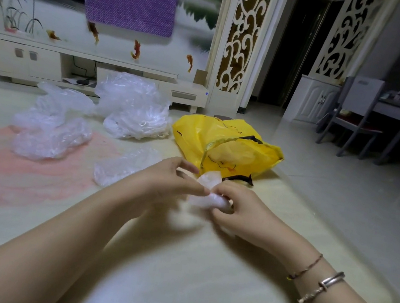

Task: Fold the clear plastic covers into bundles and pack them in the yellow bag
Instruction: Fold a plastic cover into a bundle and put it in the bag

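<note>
A small folded bundle of clear plastic cover (207, 191) is held between both hands just above the table. My left hand (176, 177) pinches its left end with thumb and fingers. My right hand (239, 207) curls its fingers round the right end. Right behind the hands lies the yellow bag (223, 144) with its mouth open toward me and dark handles at the rim. A loose clear cover (126, 165) lies left of my left hand. Two bigger heaps of clear plastic sit farther back, one at the left (50, 127) and one in the middle (132, 106).
The beige table (175, 265) has a pink patterned area (20, 167) on its left side, and its right edge runs diagonally past the yellow bag. Beyond stand a white TV cabinet (50, 62), a carved white partition (240, 39), and grey chairs with a desk (356, 118) at the right.
</note>
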{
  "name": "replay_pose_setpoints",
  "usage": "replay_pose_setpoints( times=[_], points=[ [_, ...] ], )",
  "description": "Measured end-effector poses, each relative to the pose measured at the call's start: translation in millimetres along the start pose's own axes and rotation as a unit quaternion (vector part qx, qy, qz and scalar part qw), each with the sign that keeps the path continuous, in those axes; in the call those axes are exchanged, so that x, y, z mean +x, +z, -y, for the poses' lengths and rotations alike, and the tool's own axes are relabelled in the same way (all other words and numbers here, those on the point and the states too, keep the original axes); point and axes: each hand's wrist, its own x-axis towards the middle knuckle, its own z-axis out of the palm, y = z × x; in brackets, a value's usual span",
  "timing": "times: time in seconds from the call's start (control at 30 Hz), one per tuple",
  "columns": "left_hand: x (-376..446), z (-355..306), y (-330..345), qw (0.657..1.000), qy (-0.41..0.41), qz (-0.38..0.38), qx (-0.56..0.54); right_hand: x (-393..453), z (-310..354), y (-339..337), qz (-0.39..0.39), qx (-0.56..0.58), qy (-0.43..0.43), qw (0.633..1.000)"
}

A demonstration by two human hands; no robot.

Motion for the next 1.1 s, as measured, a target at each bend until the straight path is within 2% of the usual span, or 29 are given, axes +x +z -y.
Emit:
replay_pose_setpoints(
  times=[0.07, 0.13, 0.23, 0.33, 0.47, 0.63, 0.77, 0.83, 0.9, 0.97, 1.1],
  points=[
    [-0.9, -0.8, -0.1, 0.999, 0.023, -0.011, 0.020, 0.5, 0.3, -4.1, 0.005, 0.035, 0.020, 0.999],
    [-2.0, -1.7, 0.9, 0.999, 0.029, 0.008, 0.031, 0.5, 1.8, -10.0, 0.017, 0.075, 0.035, 0.996],
    [-2.0, -1.3, 4.6, 0.998, 0.014, 0.050, 0.042, 0.5, 5.1, -16.6, 0.033, 0.149, 0.082, 0.985],
    [-0.1, 1.7, 8.8, 0.998, -0.004, 0.042, 0.036, 2.9, 3.1, -17.3, 0.045, 0.210, 0.122, 0.969],
    [5.8, 10.5, 10.8, 0.999, -0.037, -0.002, 0.038, 10.3, -0.6, -13.6, 0.010, 0.187, 0.138, 0.972],
    [11.2, 15.2, 14.5, 0.997, -0.048, -0.042, 0.036, 17.3, -10.1, -0.3, -0.018, 0.079, 0.133, 0.988],
    [9.8, 14.6, 17.2, 0.997, -0.040, -0.059, 0.016, 16.0, -5.8, -2.2, 0.008, 0.113, 0.111, 0.987],
    [10.1, 16.1, 17.7, 0.995, -0.002, -0.094, 0.015, 16.0, -4.1, -3.8, 0.024, 0.112, 0.086, 0.990],
    [11.6, 17.1, 18.2, 0.984, 0.080, -0.143, 0.070, 18.2, -6.0, -5.3, 0.025, 0.102, 0.074, 0.992],
    [13.8, 17.6, 18.9, 0.975, 0.135, -0.152, 0.087, 24.6, -11.1, -7.9, -0.016, 0.100, 0.087, 0.991],
    [24.0, 24.7, 20.9, 0.974, 0.155, -0.094, 0.136, 42.8, -31.9, -17.0, -0.181, 0.162, 0.140, 0.960]
  ],
)
